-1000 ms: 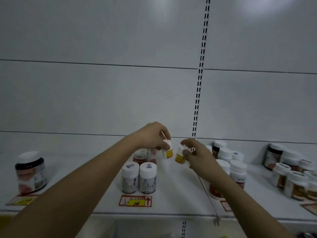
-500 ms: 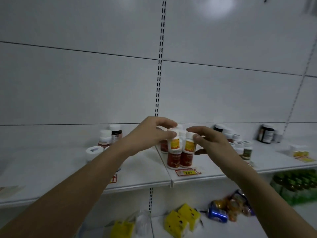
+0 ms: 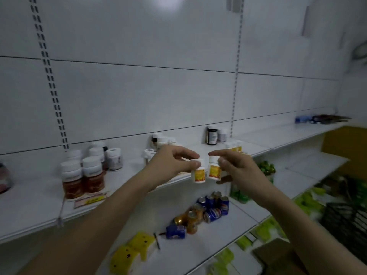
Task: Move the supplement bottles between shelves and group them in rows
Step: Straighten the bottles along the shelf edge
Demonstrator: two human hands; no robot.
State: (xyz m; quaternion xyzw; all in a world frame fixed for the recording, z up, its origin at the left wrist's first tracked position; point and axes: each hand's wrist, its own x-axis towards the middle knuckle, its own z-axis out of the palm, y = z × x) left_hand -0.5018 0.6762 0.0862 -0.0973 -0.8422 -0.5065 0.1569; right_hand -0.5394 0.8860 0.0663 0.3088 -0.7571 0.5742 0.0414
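Two small white bottles with yellow-and-red labels are held side by side in the air, in front of the upper shelf (image 3: pixel 256 144). The left bottle (image 3: pixel 198 172) is pinched near its cap by the left hand (image 3: pixel 172 165). The right bottle (image 3: pixel 214 168) is pinched by the right hand (image 3: pixel 237 167). Label text cannot be read through the blur. Two red-labelled bottles (image 3: pixel 82 180), each with a second bottle stacked on top, are placed at the shelf's front edge behind a yellow price tag (image 3: pixel 93 200). Three further yellow-labelled bottles (image 3: pixel 234 147) are grouped further along the shelf. On the lower shelf (image 3: pixel 242 215), a heap of about ten drink cans (image 3: pixel 206 211) is seen.
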